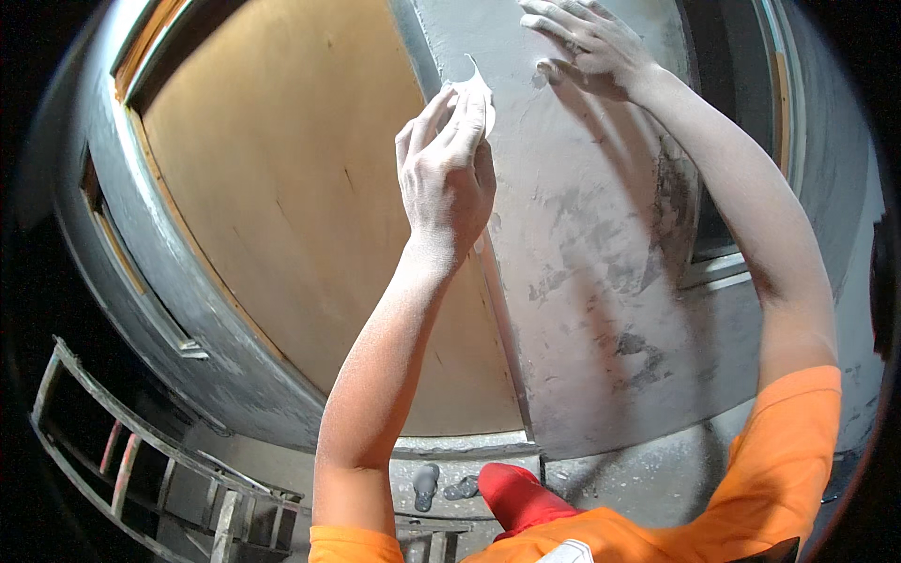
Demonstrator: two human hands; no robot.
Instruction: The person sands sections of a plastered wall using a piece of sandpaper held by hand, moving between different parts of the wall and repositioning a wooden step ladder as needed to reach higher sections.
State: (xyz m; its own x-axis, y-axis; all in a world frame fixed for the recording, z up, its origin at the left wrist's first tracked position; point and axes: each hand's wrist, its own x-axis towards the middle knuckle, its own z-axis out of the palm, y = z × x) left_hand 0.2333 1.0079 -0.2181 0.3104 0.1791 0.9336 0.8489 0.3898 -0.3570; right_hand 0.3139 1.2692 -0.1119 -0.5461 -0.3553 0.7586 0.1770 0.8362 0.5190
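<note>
My left hand [443, 178] is raised in front of the strip where a tan wooden door panel [291, 178] meets a grey plastered wall [563, 197]. Its fingers are closed around a thin white folded piece [482, 92], sheet-like, with a curled tip sticking up; its exact kind cannot be made out. Higher and to the right, my right hand [601, 52] has its fingers stretched out, at or close to the wall, and no object shows in it. Pale dust coats both hands and forearms. Dark, rough patches mark the wall below the right hand.
A dark window opening [727, 113] with a pale frame is at the right. At the lower left stands a worn ladder [122, 460]. Dark slippers [426, 486] lie on the speckled ledge [591, 469] at the foot of the door, near a red-clothed leg [521, 497].
</note>
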